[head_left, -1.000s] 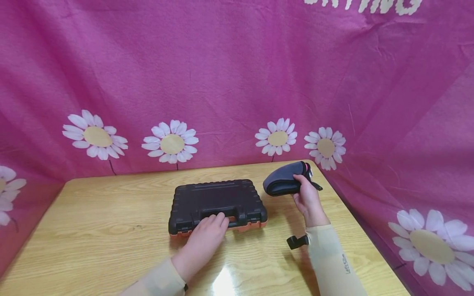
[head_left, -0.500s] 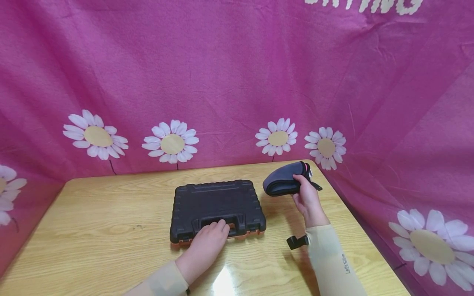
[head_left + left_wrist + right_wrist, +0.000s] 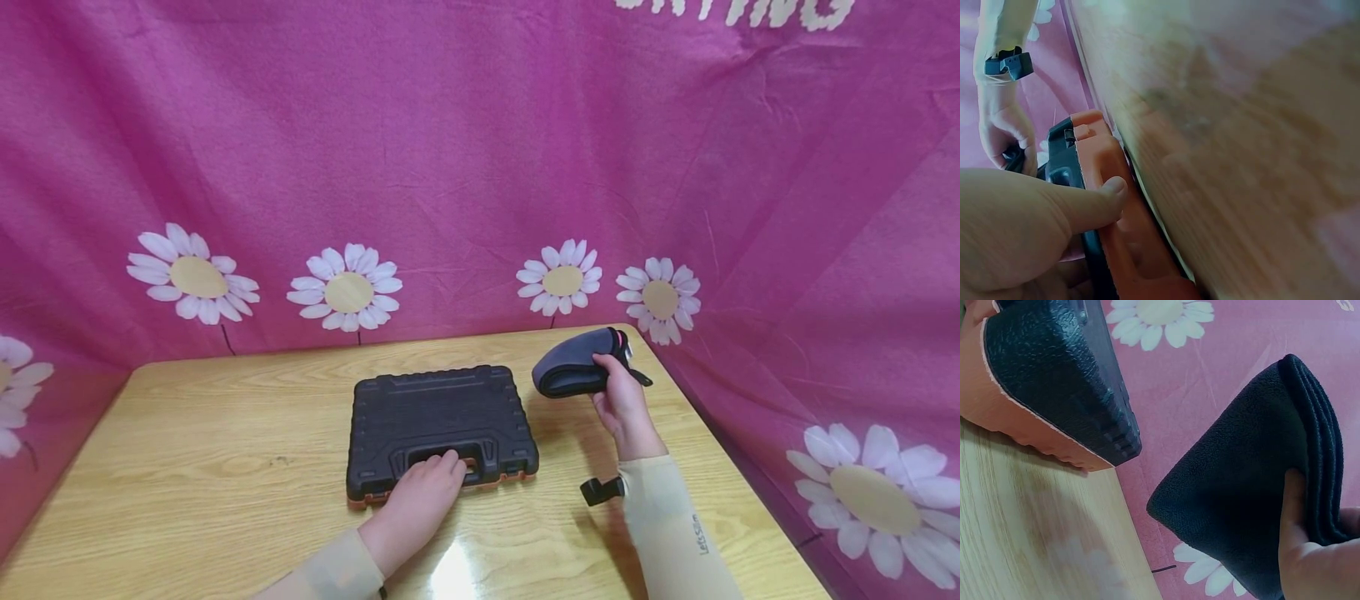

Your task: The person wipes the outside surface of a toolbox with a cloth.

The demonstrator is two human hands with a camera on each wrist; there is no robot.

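Observation:
A black plastic carrying case [image 3: 442, 417] with an orange lower half [image 3: 1125, 231] lies on the wooden table, handle side towards me. My left hand [image 3: 422, 500] grips its handle; in the left wrist view the thumb presses along the orange edge, while the other fingers are mostly hidden. To the right of the case, my right hand [image 3: 624, 404] pinches a folded dark grey cloth [image 3: 573, 362] with black edging, raised over the table. Seen from the right wrist, the cloth [image 3: 1241, 469] shows several stacked layers at its fold, with the thumb laid against it.
The wooden table [image 3: 225, 433] reaches back to a magenta curtain [image 3: 450, 167] printed with white daisies, which also runs along the right side. A small black wrist mount [image 3: 602, 491] juts from the right sleeve.
The front of the case has come down a little towards me along with my left hand, so less of its orange side shows. My right hand and the cloth have stayed in place.

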